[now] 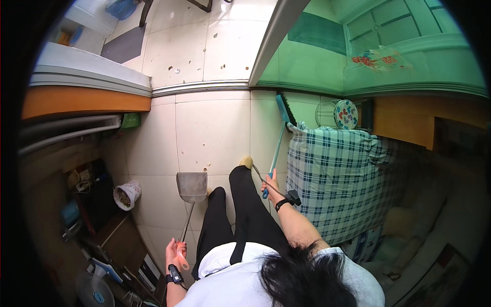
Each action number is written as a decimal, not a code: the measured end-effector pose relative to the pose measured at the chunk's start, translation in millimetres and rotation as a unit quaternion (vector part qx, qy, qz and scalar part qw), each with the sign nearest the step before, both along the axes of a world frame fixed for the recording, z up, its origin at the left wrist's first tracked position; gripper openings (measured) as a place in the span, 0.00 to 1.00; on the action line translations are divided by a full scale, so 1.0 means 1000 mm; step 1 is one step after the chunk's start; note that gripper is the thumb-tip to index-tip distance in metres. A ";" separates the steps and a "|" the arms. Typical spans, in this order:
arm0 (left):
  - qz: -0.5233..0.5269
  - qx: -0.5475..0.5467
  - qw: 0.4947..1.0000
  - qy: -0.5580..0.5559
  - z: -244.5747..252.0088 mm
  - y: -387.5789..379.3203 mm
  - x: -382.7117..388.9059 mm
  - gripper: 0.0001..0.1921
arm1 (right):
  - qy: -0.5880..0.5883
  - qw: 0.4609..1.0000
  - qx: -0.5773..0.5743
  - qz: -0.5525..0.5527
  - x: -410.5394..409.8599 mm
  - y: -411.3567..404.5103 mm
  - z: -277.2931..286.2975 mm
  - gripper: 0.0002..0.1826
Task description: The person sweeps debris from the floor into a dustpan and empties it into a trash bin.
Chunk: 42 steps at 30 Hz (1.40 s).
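My left hand (175,249) grips the pink handle (181,256) of a long-handled dustpan. The grey dustpan (192,185) rests on the floor to the left of my feet, its mouth facing away from me. In my right hand (271,188) is the blue handle of a broom (278,144). The broom's blue head with dark bristles (287,109) lies far forward, by the sliding-door track and the corner of the bed. Small crumbs of debris (205,169) dot the tiles just ahead of the dustpan.
A bed with a checked cover (333,180) stands on the right, and a round patterned stool (346,114) beyond it. The door track (199,87) crosses the floor ahead, with more scraps (177,71) past it. On the left are a waste bin (127,195) and a desk fan (96,293).
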<state>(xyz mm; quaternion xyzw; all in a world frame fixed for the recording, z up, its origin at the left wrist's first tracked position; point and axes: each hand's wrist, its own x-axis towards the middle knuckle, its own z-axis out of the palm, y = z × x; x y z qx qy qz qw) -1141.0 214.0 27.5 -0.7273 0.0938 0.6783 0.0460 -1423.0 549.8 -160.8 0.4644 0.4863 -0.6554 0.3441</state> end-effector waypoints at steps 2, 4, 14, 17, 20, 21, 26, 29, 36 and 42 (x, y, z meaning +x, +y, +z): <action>-0.027 -0.001 1.000 -0.006 0.000 -0.009 0.002 0.14 | -0.022 0.992 0.094 0.085 0.018 -0.012 -0.004 0.35; -0.040 -0.006 0.999 -0.005 -0.011 -0.023 0.018 0.14 | -0.015 0.991 0.117 0.055 0.024 -0.016 -0.016 0.28; -0.114 0.005 0.993 0.015 -0.087 -0.085 0.080 0.12 | 0.040 0.943 0.290 0.158 0.100 -0.001 -0.140 0.20; -0.104 -0.007 0.994 0.023 -0.119 -0.098 0.108 0.13 | 0.005 0.938 0.313 0.148 0.125 0.000 -0.182 0.20; -0.099 -0.019 0.995 0.020 -0.142 -0.102 0.119 0.15 | -0.007 0.928 0.334 0.164 0.160 -0.005 -0.212 0.20; -0.094 -0.020 0.995 0.020 -0.147 -0.102 0.121 0.16 | -0.005 0.923 0.345 0.167 0.172 -0.006 -0.223 0.21; -0.072 -0.010 0.996 0.051 -0.158 -0.105 0.130 0.20 | -0.005 0.920 0.358 0.163 0.237 0.003 -0.254 0.21; -0.086 -0.022 0.995 0.042 -0.152 -0.107 0.130 0.20 | -0.016 0.927 0.344 0.145 0.287 -0.024 -0.233 0.20; -0.090 0.006 0.994 0.063 -0.155 -0.110 0.127 0.14 | -0.065 0.931 0.338 0.123 0.356 -0.011 -0.166 0.22; -0.121 0.002 0.992 0.042 -0.154 -0.102 0.111 0.11 | -0.166 0.966 0.198 0.004 0.391 -0.019 -0.087 0.20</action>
